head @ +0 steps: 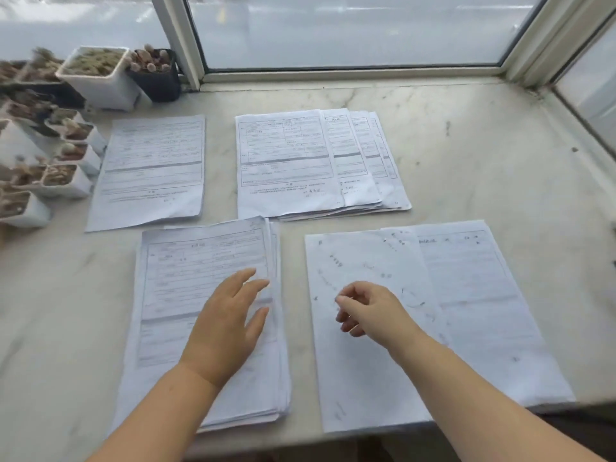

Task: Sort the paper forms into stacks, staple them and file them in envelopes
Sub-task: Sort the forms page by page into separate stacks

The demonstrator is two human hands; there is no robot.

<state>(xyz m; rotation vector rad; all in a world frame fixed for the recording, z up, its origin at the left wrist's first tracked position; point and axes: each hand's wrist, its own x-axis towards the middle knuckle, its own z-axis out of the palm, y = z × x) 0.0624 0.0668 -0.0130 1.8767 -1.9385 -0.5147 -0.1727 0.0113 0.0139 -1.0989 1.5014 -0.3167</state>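
Observation:
Paper forms lie in several groups on a marble sill. A thick stack (pixel 186 288) lies near left, and my left hand (pixel 226 325) rests flat on it with fingers straight. At near right lie two overlapping sheets (pixel 466 295) with faint writing. My right hand (pixel 366 311) hovers over the left one, fingers loosely curled, holding nothing. A fanned pile of forms (pixel 300 161) sits at the far centre. One form (pixel 150 168) lies at the far left.
Small white and black pots of succulents (pixel 96 75) crowd the left side and far left corner. A window frame (pixel 350 73) bounds the marble sill (pixel 483 145) at the back and right. The sill's front edge runs under my forearms.

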